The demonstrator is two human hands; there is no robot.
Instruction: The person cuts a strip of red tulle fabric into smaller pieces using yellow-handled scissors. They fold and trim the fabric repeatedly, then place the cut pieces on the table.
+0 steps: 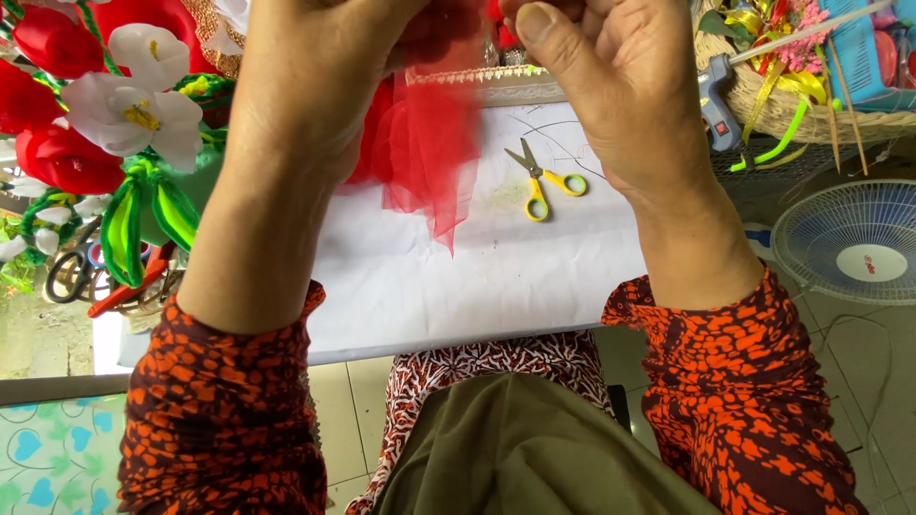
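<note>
Head view, risk 1: The red mesh fabric [429, 143] hangs loose below your hands, with its pointed lower edge trailing over the white counter [429, 277]. A snag or a pull on that free edge could drag the gathered part out of your fingers.
Head view, risk 2: The yellow-handled scissors [546, 178] lie on the counter just right of the hanging fabric, blades closed. Lowering the fabric onto them could catch the mesh on the tips.
Head view, risk 3: The blue glue gun [718, 100] rests against the woven basket [763, 95] near your right hand. You cannot tell whether it is hot; a wrist swung outward could touch it.
Head view, risk 4: The artificial flower arrangement [105, 114], red and white with green loops, stands close beside your left forearm. An elbow moved outward could knock it.
Left hand [305, 86]: Curled shut, back toward the camera, fingers bent around the top of the red mesh fabric. The fingertips are hidden, so the exact pinch cannot be told.
Right hand [601, 86]: Closed, thumb pressed forward at the top edge of the picture, gripping the same fabric from the right.
Fabric position: Held between both hands above the far part of the counter.
Surroundings: A white fan [854, 238] stands on the floor at the right.
</note>
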